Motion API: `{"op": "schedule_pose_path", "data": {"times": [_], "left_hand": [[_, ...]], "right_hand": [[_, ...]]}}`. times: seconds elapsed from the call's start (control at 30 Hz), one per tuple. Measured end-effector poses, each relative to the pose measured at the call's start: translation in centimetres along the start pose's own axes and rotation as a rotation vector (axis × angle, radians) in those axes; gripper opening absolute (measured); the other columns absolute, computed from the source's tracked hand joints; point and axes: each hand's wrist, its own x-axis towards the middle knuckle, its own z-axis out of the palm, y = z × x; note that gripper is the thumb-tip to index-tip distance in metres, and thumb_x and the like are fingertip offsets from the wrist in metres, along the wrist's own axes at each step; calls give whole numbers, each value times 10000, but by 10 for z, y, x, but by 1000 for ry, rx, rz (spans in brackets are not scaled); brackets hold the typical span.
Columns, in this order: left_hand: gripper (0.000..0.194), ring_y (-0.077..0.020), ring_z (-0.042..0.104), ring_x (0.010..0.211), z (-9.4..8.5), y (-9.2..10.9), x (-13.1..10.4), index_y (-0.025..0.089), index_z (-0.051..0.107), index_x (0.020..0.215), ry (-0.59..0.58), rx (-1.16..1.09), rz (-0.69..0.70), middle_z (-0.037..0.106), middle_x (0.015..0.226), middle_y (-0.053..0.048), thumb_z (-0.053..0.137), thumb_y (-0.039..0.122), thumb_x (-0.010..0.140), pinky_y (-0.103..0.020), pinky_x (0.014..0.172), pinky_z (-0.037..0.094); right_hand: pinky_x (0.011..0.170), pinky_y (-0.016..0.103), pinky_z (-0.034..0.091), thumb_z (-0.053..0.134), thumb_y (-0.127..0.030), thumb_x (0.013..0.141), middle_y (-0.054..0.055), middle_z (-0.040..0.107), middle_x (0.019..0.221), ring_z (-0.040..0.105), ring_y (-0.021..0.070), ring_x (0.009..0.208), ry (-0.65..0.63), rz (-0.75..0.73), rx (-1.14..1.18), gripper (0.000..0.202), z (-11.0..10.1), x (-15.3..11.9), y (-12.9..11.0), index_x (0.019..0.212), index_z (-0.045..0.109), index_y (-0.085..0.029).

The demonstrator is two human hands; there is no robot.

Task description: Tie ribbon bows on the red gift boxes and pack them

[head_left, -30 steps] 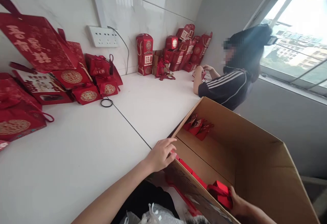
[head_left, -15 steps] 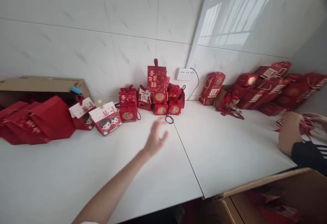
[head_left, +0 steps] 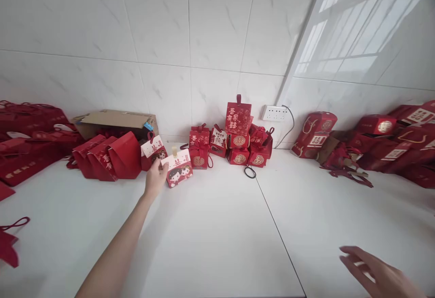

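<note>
My left hand (head_left: 155, 179) pinches the left edge of a small white-and-red box (head_left: 179, 171) printed with cartoon faces. Just behind that hand, a similar box (head_left: 153, 148) leans beside folded red bags (head_left: 124, 155). Over the white table (head_left: 217, 234) at the lower right is my right hand (head_left: 370, 268), its fingers apart and nothing between them. Small red boxes (head_left: 239, 141) are stacked by the wall, with a black ring (head_left: 250, 172) lying in front of them.
A cardboard box (head_left: 115, 119) stands behind the folded bags. More red packages (head_left: 30, 121) fill the far left, and others (head_left: 401, 137) pile up at the right. A white power strip (head_left: 274, 113) with a dark cable is on the wall.
The view has turned left. My left hand has moved left from near the black ring and taken hold of the cartoon box. My right hand has come into view; another person's hands are gone from view.
</note>
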Motion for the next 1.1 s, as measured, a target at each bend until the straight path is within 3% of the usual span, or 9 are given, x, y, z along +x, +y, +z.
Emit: {"op": "schedule_pose_path", "data": {"times": [0.17,0.27,0.37,0.43,0.5,0.67,0.77,0.9,1.1], "left_hand": [[166,-152,518,591,9,26,-68,223,407,669,-105,-42,125,514,622,17,450,362,751,-257,599,431],[122,-126,524,555,29,53,-119,221,428,766,-204,-104,176,547,681,19,477,333,765,-242,542,447],[238,-146,570,633,48,76,-162,217,419,972,-445,-377,235,579,848,-36,516,302,772,-279,553,488],[436,-182,598,773,54,83,-175,209,409,1105,-604,-485,384,549,1052,-103,590,274,713,-307,597,518],[516,-236,565,971,52,80,-170,202,403,1171,-621,-478,496,487,1173,-134,602,248,697,-361,736,525],[372,-246,482,1120,36,56,-112,190,408,1157,-289,-299,378,473,1193,-134,485,205,793,-418,883,454],[397,-244,461,1176,38,60,-91,193,434,1172,-347,-323,362,491,1237,-120,528,254,791,-422,968,399],[318,-210,580,1040,59,78,-100,188,526,1038,-490,-484,270,613,1094,-81,578,374,785,-338,902,455],[202,-148,636,731,72,80,-120,188,518,784,-424,-525,220,665,758,-18,534,384,826,-243,681,480]], "right_hand": [[681,360,565,457,-555,779,68,707,878,679,257,810,-248,-326,86,337,36,9,-109,883,628,-285],[777,342,561,471,-509,826,78,591,1191,636,232,980,-375,-500,186,426,67,6,-156,1182,501,-279],[871,364,525,530,-489,806,110,399,1380,517,240,1174,-406,-611,314,671,91,10,-189,1371,245,-263],[830,361,535,488,-473,833,123,402,1364,556,235,1117,-405,-592,392,612,99,15,-202,1350,252,-246],[744,343,543,407,-462,870,110,527,1222,630,215,936,-396,-530,429,436,103,22,-205,1237,386,-227],[574,262,486,415,-537,847,36,632,797,613,188,679,-344,-425,472,353,113,47,-184,857,528,-203],[554,248,465,449,-563,821,34,611,758,593,182,660,-303,-429,515,386,121,60,-184,738,523,-193],[588,269,477,480,-572,802,40,586,764,578,182,666,-323,-527,594,407,133,68,-198,715,531,-178],[620,312,493,510,-587,783,53,582,762,581,199,699,-353,-491,696,424,146,70,-198,744,537,-165]]}}
